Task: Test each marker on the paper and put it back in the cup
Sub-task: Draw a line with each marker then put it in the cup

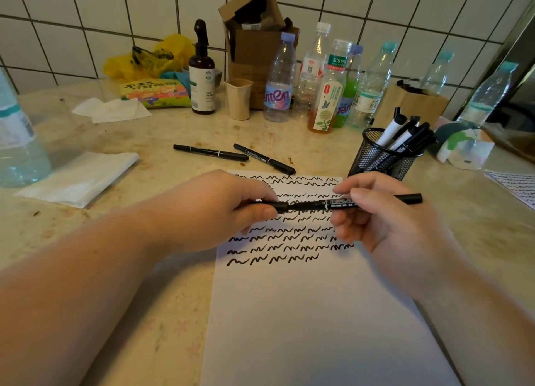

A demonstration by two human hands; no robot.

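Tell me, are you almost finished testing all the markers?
Partly. The paper already carries many rows of squiggles, and several markers stand in the mesh cup. One marker is in hand: the left hand holds its cap end, the right hand its barrel. Two markers lie on the counter.

Black squiggles [285, 236] on white paper [312, 313]

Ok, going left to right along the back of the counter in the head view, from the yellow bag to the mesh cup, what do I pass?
Yellow bag → brown pump bottle → beige cup → clear bottle with a purple cap → bottle of orange drink → black mesh cup holding markers.
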